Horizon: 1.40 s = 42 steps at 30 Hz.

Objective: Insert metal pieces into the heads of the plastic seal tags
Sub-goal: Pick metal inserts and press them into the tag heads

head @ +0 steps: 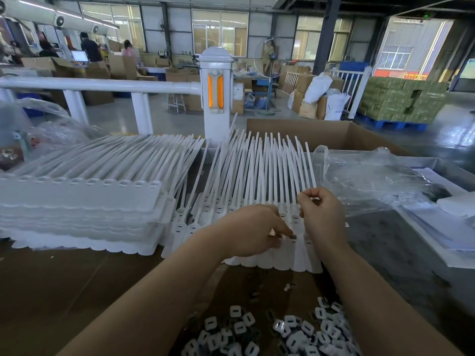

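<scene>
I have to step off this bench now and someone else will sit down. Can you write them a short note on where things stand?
Left hand: fingers pressing on a tag head in the fanned row of seal tags; a dark piece seems to sit at the fingertip.
Right hand: fingers curled, pinching something small above the row's right end; too small to identify.
Loose pile of pieces lies near you on the cardboard.
Stacked tags sit to the left.
Done: cannot tell how many heads are filled.
Left: keep inserting along the row.

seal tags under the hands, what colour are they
White, heads and straps alike; the seal tags show best in the head view.
</scene>
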Each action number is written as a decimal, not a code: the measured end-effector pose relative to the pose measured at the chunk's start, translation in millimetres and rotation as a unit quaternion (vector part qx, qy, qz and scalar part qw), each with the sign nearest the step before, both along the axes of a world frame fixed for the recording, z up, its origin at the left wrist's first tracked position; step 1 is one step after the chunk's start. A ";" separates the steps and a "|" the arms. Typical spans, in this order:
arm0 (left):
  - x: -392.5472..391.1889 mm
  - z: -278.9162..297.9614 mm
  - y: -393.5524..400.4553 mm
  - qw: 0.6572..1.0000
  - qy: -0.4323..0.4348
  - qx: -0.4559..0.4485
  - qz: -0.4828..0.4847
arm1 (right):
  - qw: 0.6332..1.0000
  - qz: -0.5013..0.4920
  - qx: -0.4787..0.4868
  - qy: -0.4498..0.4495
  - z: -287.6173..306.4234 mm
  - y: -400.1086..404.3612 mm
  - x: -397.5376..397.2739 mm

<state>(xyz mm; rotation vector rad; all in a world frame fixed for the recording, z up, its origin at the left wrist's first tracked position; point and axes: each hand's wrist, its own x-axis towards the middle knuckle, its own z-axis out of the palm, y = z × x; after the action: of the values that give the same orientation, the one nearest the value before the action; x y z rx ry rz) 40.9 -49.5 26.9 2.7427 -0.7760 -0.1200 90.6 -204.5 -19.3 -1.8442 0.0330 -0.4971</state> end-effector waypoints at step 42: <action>-24.3 34.8 6.6 0.936 0.344 -0.065 -0.028 | 1.000 -0.005 0.003 0.005 2.4 -2.4 -0.6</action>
<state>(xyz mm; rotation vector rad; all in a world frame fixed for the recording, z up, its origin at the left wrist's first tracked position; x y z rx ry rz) 16.6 -42.9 61.8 2.2962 -0.6201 -0.9411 90.0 -206.8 -16.9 -1.8416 0.0500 -0.4952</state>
